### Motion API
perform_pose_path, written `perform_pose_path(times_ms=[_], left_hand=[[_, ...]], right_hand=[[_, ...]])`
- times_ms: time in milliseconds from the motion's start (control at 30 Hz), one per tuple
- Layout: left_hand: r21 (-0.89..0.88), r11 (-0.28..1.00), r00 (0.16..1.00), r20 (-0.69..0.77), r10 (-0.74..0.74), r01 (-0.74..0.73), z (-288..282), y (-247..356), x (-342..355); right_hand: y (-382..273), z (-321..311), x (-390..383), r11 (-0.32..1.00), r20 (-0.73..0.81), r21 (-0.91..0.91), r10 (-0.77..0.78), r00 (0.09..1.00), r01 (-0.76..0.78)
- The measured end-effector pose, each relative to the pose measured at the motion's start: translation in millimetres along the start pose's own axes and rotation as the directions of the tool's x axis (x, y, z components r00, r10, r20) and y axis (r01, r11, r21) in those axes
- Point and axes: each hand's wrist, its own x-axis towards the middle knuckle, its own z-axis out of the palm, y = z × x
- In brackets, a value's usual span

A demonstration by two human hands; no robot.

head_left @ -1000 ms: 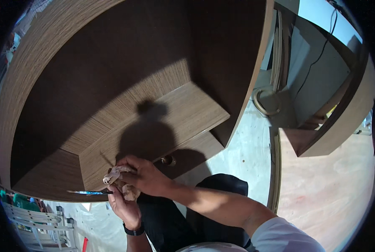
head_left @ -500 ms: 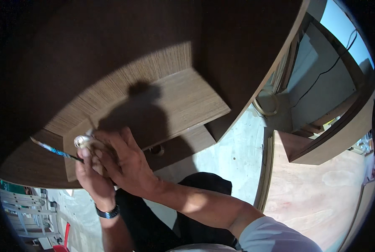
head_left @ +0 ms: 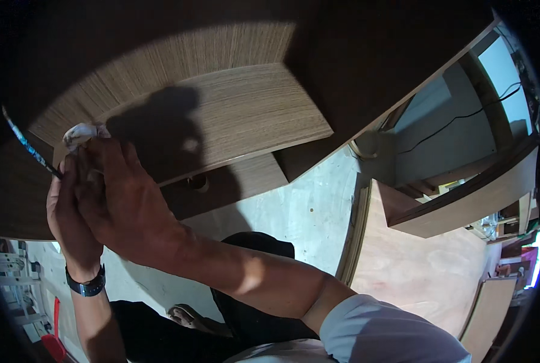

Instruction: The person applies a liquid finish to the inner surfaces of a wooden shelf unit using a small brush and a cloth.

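Observation:
My left hand [head_left: 73,209], with a dark watch on its wrist, is closed on a thin, pointed brush-like stick [head_left: 27,142]. The stick has a blue patterned middle and a dark lower end, and it juts up to the left. Pressed against that hand, my right hand [head_left: 125,193] has its fingers curled round a crumpled whitish wad [head_left: 79,136], which shows above the fingertips. Whether it is cloth or a soft wrapper I cannot tell. Both hands are in front of the left end of a brown wood-grain shelf [head_left: 258,109]; the fingers hide where they meet.
Dark cabinet panels surround the shelf, with a round hole [head_left: 198,183] beneath it. To the right, a pale wooden board [head_left: 409,260] lies near a curved wooden frame [head_left: 463,215]. A coil [head_left: 365,147] rests behind. A red object [head_left: 53,345] and white ladder-like rails [head_left: 10,272] are at lower left.
Both hands have moved up and left in view, with the stick and the wad still held. The view has shifted, and a bare foot now shows at the bottom.

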Motion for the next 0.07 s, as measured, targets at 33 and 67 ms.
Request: perform_pose_path(times_ms=[33,67], left_hand=[[0.086,0.995,0.996,-0.057,0.062,-0.057,1.1,-4.0,-7.7],[0.2,0.978,0.995,-0.071,0.067,-0.051,-4.4,-8.3,-13.2]], right_hand=[[-1.8,4.0,-4.6,0.997,-0.01,-0.059,-0.056,0.998,0.056],[-3.4,6.9,-9.6,0.996,0.004,-0.068,-0.054,0.999,0.054]])
